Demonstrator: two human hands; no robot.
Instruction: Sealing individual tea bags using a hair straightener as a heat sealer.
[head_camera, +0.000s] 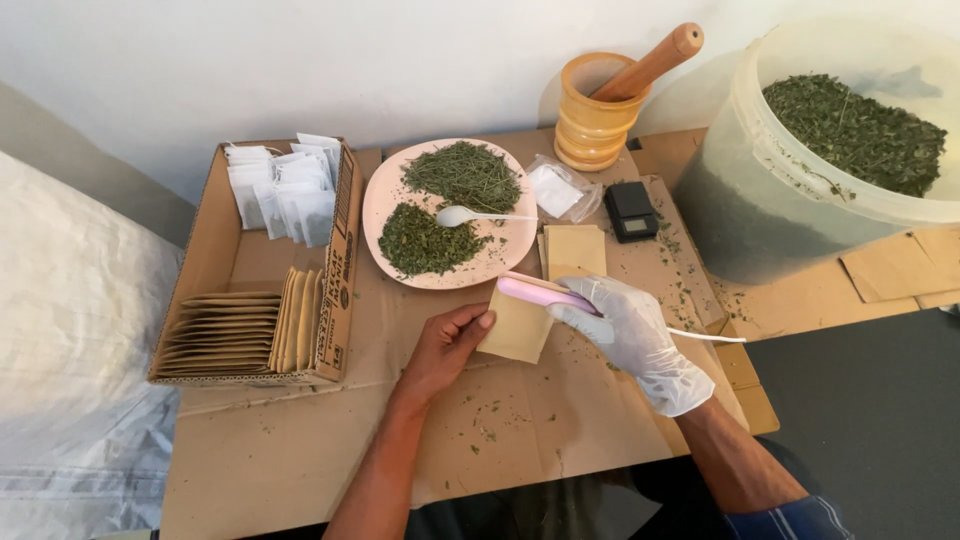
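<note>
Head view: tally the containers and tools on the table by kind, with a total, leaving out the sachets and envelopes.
Pink plate: 1
White spoon: 1
Wooden mortar: 1
Wooden pestle: 1
Black pocket scale: 1
Cardboard box: 1
Translucent bucket: 1
Pink sealer tool, held in the gloved right hand: 1
Total: 8

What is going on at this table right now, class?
A person sits at a cardboard-covered table. The bare left hand holds a small brown paper sachet, while the gloved right hand presses a pink corded tool across its top edge. Just behind lies a pink plate with two heaps of dried green herbs and a white spoon. A cardboard box on the left holds more sachets and white bags; a bucket of herbs stands on the right.
</note>
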